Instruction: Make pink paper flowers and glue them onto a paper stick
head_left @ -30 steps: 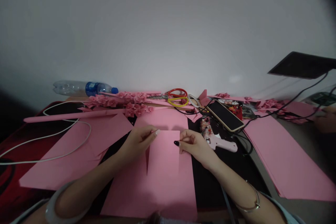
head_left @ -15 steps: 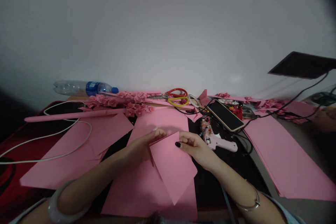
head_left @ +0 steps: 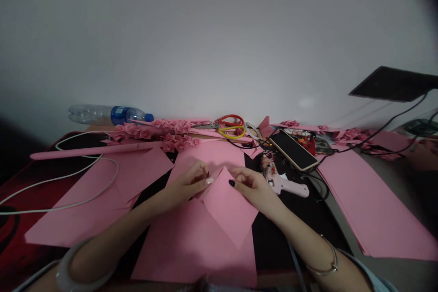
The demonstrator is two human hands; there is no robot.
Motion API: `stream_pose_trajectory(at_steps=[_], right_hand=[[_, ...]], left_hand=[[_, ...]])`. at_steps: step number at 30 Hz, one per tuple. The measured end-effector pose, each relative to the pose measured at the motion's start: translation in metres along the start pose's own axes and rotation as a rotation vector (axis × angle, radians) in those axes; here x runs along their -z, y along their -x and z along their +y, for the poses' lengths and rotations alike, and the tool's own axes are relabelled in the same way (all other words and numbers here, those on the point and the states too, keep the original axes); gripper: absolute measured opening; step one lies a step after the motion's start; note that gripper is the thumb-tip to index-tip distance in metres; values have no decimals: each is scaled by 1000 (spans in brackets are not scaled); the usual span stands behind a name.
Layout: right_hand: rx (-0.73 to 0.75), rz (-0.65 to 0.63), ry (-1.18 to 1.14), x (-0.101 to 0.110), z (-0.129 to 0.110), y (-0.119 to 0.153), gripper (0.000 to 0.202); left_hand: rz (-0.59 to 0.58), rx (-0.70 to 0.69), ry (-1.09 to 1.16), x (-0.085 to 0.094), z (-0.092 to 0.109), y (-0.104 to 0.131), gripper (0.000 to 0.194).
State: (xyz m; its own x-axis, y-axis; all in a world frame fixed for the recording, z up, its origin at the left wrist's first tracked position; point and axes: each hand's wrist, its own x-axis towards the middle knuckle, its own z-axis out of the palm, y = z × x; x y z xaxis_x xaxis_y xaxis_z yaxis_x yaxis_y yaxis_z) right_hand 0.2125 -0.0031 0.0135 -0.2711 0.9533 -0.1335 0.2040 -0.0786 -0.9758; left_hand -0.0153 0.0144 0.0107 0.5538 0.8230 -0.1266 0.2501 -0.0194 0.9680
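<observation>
Between my hands is a small sheet of pink paper (head_left: 230, 207), tilted with one corner pointing up and another down toward me. My right hand (head_left: 255, 188) pinches its upper right edge, thumb in front and fingers behind. On the upper left side my left hand (head_left: 192, 183) grips the same paper with thumb and fingers closed; part of that edge is hidden. Below them a large pink sheet (head_left: 164, 255) lies on the dark desk mat. A pink glue gun (head_left: 289, 187) rests just right of my right hand.
Scissors with red and yellow handles (head_left: 232, 132) lie along the back among pink paper flowers (head_left: 179, 141). A phone (head_left: 293, 149) sits behind the glue gun. Pink paper stacks lie left (head_left: 68, 219) and right (head_left: 383, 219). A plastic bottle (head_left: 92, 114) and white cable (head_left: 118, 171) are at left.
My left hand has come round so its thumb shows at the paper's left edge. The paper has turned, its lower corner shifting right and up.
</observation>
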Motion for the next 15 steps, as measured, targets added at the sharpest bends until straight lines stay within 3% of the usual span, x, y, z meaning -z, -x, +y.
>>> stream_pose_trajectory(at_steps=[3, 8, 10, 12, 15], right_hand=[[-48, 129, 13, 1, 1, -2, 36], [-12, 254, -143, 4, 0, -3, 37], [-33, 290, -238, 5, 1, -3, 43], [-28, 305, -291, 6, 3, -4, 42], [16, 293, -219, 6, 4, -3, 31]], left_hand=[[190, -49, -172, 5, -4, 1, 19], [390, -36, -262, 12, -10, -1, 33], [398, -21, -285, 15, -10, -2, 30], [330, -20, -332, 15, -9, -3, 19], [207, -22, -382, 14, -7, -3, 34]])
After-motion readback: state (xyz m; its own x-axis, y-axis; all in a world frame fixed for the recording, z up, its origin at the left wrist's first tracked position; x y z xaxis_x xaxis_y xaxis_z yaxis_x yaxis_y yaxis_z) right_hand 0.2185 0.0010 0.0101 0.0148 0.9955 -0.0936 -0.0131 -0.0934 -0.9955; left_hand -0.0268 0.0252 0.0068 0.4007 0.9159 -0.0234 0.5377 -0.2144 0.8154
